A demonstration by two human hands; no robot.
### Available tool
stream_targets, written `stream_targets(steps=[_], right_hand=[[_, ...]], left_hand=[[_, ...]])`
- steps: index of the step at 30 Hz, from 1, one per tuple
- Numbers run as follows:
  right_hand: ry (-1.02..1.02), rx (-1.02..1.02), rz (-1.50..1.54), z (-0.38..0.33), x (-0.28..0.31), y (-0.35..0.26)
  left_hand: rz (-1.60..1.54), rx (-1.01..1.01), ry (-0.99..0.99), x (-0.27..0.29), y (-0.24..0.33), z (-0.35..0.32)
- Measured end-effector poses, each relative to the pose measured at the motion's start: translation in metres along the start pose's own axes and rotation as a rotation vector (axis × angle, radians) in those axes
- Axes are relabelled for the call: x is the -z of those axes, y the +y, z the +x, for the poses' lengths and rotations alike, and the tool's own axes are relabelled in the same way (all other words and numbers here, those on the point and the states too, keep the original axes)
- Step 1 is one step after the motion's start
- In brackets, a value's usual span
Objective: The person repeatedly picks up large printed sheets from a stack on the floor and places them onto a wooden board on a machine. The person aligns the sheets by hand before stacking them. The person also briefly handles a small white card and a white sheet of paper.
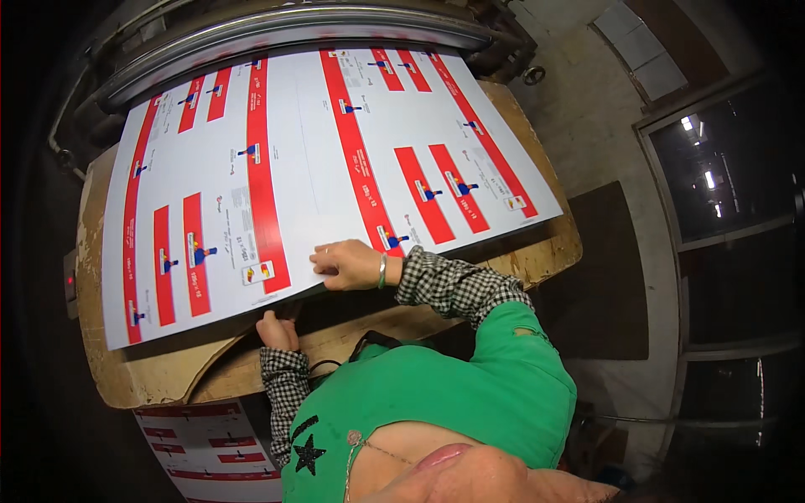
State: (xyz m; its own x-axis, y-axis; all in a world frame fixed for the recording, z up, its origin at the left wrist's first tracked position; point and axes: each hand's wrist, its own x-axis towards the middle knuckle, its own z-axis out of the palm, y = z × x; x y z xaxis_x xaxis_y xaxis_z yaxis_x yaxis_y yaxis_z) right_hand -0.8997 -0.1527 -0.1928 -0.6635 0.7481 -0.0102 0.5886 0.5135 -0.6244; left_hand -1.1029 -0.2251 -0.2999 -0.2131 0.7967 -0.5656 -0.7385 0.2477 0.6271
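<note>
A large white printed sheet (295,176) with red bands and small blue figures lies flat before me, its far edge at the machine's rollers. My left hand (278,332) is at the near edge of the sheet, closed, its fingertips pinching there and partly hidden. Just right of it, my right hand (348,264) rests on top of the sheet close to the same edge. Its fingers are curled in, and whatever they might hold is hidden. A bracelet and checked sleeves show at my wrists and forearms.
The sheet lies on a worn wooden table (549,239) with rounded corners. Metal rollers (293,49) span the far side. Below the table at left hang or stand more printed sheets (210,448). A glazed frame (683,243) stands at right beside a dark board (599,281).
</note>
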Motion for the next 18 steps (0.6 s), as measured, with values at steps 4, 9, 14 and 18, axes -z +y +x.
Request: stream_targets(steps=[4,9,14,18], right_hand=[[0.037,-0.005,0.008,0.008,-0.018,0.019],[0.403,-0.136,-0.148,0.072,-0.02,0.082],[0.021,-0.123,-0.31,0.069,-0.025,0.025],[-0.122,0.022,-0.498,0.026,-0.033,-0.005]], left_hand=[[0.01,0.011,-0.102,0.005,0.006,-0.008],[0.014,0.03,-0.148,-0.005,0.013,-0.005],[-0.003,0.04,-0.147,-0.002,0.014,-0.007],[0.01,0.053,-0.192,0.003,0.015,-0.002]])
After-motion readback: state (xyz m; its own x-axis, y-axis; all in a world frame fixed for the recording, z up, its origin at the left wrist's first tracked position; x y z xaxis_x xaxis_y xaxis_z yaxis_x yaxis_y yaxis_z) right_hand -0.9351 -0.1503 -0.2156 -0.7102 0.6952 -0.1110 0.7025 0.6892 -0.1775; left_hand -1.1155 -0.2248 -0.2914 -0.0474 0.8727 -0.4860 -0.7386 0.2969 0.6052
